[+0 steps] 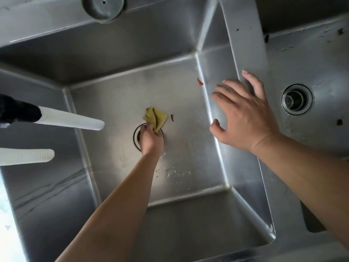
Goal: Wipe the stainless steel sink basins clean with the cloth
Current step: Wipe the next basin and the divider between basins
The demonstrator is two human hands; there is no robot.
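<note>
Cloth (155,118) gripped in my left hand (151,139) scrubs the left basin (117,103) drain; right hand (245,118), fingers spread, braces the divider (245,46). Red scraps (200,82) remain; right basin (321,63) looks unwiped.

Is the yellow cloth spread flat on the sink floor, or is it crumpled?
Crumpled. The small yellow cloth shows folds and creases, bunched where the left hand grips it beside the round drain of the deep steel basin.

Two white hoses (71,121) are reaching in from the left (the upper one (18,112) wearing a black fitting), a grey round cap (103,8) is sitting at the top edge, and red scraps (200,82) are lying about.
</note>
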